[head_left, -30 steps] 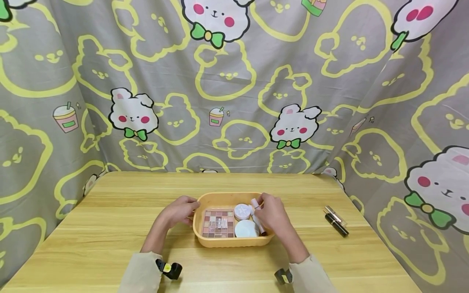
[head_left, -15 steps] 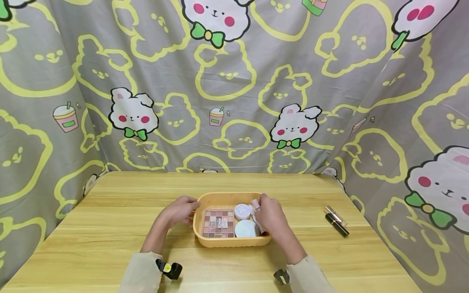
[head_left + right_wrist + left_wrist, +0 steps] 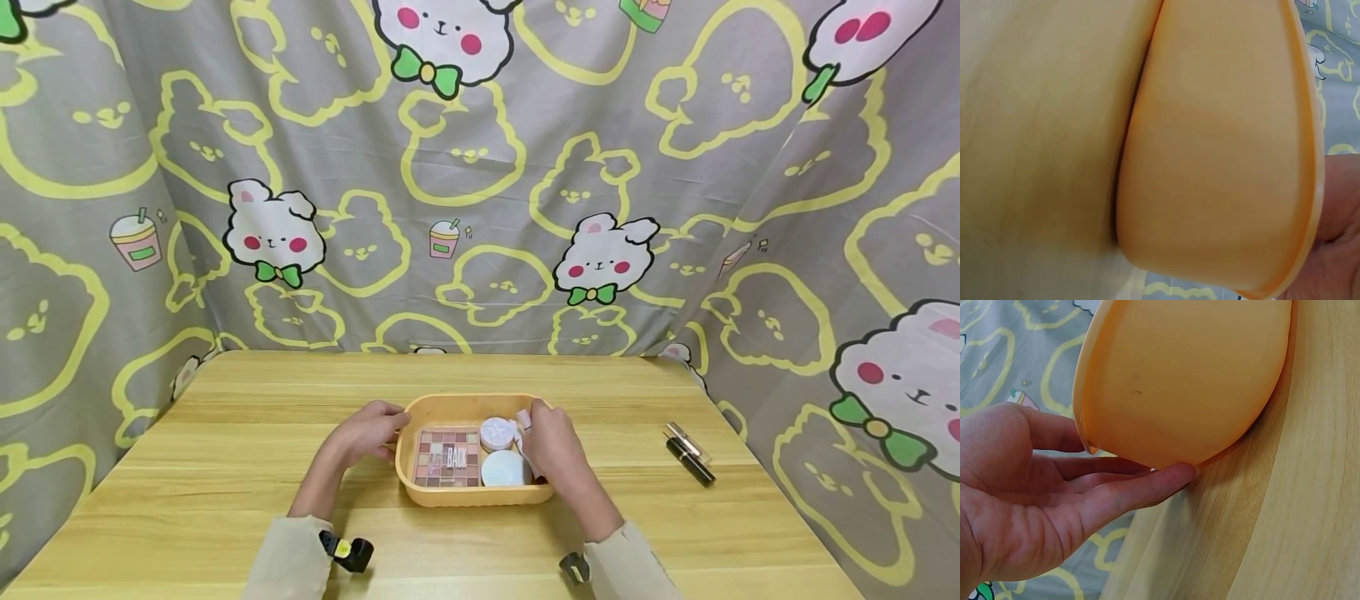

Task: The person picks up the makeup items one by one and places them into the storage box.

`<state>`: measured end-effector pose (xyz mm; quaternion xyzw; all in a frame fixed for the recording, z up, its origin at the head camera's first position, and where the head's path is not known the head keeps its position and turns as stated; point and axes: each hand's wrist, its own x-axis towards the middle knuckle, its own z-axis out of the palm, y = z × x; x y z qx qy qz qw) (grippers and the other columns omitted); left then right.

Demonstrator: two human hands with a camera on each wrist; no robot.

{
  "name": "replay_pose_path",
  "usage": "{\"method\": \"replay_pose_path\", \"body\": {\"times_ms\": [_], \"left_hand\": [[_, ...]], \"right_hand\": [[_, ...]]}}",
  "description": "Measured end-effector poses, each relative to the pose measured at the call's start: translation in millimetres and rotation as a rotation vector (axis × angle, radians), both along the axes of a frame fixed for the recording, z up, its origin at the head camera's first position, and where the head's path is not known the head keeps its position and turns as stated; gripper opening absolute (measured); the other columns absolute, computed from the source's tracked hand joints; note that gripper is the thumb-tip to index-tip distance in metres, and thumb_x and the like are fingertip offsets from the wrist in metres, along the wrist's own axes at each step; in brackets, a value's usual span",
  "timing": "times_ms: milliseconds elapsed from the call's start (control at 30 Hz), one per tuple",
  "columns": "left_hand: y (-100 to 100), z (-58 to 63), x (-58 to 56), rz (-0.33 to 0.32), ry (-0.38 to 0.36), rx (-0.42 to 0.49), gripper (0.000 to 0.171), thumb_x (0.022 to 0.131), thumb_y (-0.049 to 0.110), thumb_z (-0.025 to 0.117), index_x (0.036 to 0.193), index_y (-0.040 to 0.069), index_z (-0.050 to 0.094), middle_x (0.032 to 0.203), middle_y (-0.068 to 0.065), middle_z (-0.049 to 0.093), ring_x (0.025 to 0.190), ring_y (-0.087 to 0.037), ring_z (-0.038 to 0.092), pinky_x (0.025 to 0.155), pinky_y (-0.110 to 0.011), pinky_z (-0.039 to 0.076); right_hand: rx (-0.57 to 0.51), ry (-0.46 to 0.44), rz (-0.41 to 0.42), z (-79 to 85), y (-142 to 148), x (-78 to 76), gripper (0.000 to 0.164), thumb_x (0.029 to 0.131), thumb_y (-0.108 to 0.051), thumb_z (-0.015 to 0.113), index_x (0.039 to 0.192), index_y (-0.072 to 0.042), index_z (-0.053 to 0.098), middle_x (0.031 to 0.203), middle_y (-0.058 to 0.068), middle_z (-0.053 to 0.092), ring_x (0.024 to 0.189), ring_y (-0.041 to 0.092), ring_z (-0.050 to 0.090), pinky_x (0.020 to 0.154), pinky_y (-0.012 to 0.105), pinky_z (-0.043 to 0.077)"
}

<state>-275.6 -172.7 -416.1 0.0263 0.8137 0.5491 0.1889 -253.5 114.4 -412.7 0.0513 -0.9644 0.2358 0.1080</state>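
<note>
In the head view a yellow-orange plastic basket (image 3: 480,497) stands on the table. My left hand (image 3: 369,433) grips its left end, thumb over the rim and fingers against the outer wall; the left wrist view shows this hand (image 3: 1054,494) close up. My right hand (image 3: 551,442) reaches over the right end, fingers inside, holding a slim pale-pink lip gloss tube (image 3: 524,419) that it mostly covers. Beside it in the basket lie an eyeshadow palette (image 3: 447,458), a small round white case (image 3: 497,433) and a larger round compact (image 3: 506,469). The right wrist view hides the fingertips behind the basket wall (image 3: 1222,144).
A black tube (image 3: 690,462) and a gold-and-clear tube (image 3: 686,442) lie side by side on the wooden table (image 3: 247,433), right of the basket. A grey curtain (image 3: 480,208) with cartoon rabbits surrounds the table's back and sides.
My right hand has shifted slightly left and covers more of the lip gloss tube, whose pink end has moved a little toward me. My left hand and the basket have stayed in place.
</note>
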Motion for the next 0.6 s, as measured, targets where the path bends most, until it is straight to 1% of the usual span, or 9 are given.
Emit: {"method": "replay_pose_path", "body": {"times_ms": [67,167,300,400,467,600], "left_hand": [[0.1,-0.5,-0.1,0.014,-0.004,-0.002,0.044,0.107,0.017,0.043,0.138,-0.012,0.052,0.12,-0.02,0.067,0.098,-0.024,0.068,0.072,-0.036,0.061],[0.3,-1.3,-0.3,0.009,0.0,-0.007,0.044,0.107,0.017,0.042,0.138,-0.013,0.052,0.12,-0.02,0.067,0.098,-0.024,0.068,0.072,-0.036,0.061],[0.6,-0.8,-0.1,0.006,0.003,-0.006,0.044,0.108,0.017,0.042,0.138,-0.013,0.052,0.12,-0.02,0.067,0.098,-0.024,0.068,0.072,-0.037,0.061],[0.3,-0.6,-0.1,0.01,0.0,-0.004,0.044,0.108,0.017,0.042,0.138,-0.013,0.052,0.119,-0.02,0.067,0.098,-0.024,0.069,0.072,-0.037,0.061],[0.2,-0.5,-0.1,0.009,0.002,-0.004,0.044,0.108,0.017,0.042,0.138,-0.013,0.052,0.119,-0.02,0.067,0.098,-0.024,0.069,0.072,-0.037,0.061],[0.1,-0.9,0.0,0.011,0.004,-0.005,0.044,0.108,0.017,0.042,0.138,-0.013,0.051,0.119,-0.02,0.067,0.097,-0.023,0.069,0.072,-0.037,0.061]], "right_hand": [[0.001,-0.017,-0.002,-1.1,-0.7,-0.1,0.011,0.089,0.0,0.068,0.097,0.003,0.062,0.081,0.017,0.067,0.071,0.024,0.064,0.057,0.035,0.054],[0.003,-0.026,-0.006,-2.5,-1.3,-0.6,0.013,0.089,-0.001,0.07,0.098,0.003,0.062,0.082,0.017,0.066,0.073,0.024,0.065,0.059,0.036,0.055],[-0.002,-0.014,-0.007,-3.9,-1.2,-1.4,0.014,0.088,0.0,0.069,0.099,0.002,0.061,0.08,0.015,0.064,0.073,0.026,0.065,0.06,0.038,0.055],[-0.01,0.007,0.008,-4.7,-0.7,-1.4,0.016,0.086,0.002,0.069,0.101,0.0,0.062,0.082,0.014,0.066,0.074,0.027,0.066,0.061,0.04,0.056],[-0.019,0.019,0.02,-5.4,-0.5,-1.3,0.02,0.085,0.004,0.069,0.103,-0.001,0.063,0.084,0.014,0.067,0.076,0.028,0.066,0.062,0.04,0.056],[-0.029,0.041,0.042,-7.6,-0.1,-1.9,0.034,0.08,0.01,0.067,0.112,-0.002,0.063,0.089,0.016,0.07,0.078,0.03,0.068,0.063,0.041,0.056]]}}
